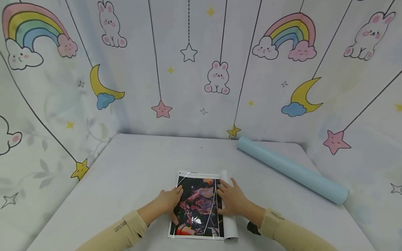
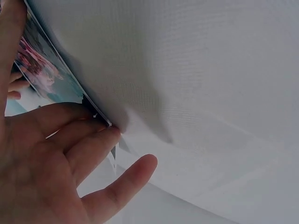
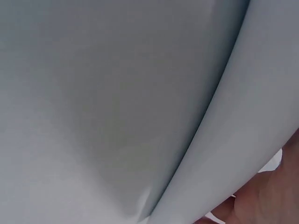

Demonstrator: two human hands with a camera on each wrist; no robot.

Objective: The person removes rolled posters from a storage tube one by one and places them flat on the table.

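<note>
A glossy poster (image 1: 196,204) with a dark, colourful picture and white border lies near the front of the table, its right side curled into a white roll (image 1: 230,225). My left hand (image 1: 169,201) rests along the poster's left edge; in the left wrist view its fingers lie extended at that edge, the little finger standing apart. My right hand (image 1: 233,199) lies over the roll with fingers spread, the tips reaching onto the picture. In the right wrist view the white roll (image 3: 243,126) hides most of that hand.
A long light-blue roll (image 1: 292,169) lies slanting across the right side of the white table (image 1: 141,157). Behind and at both sides hangs a pale curtain (image 1: 138,80) with rainbows, rabbits, moons and stars. A small black object (image 1: 253,228) shows beneath my right cuff.
</note>
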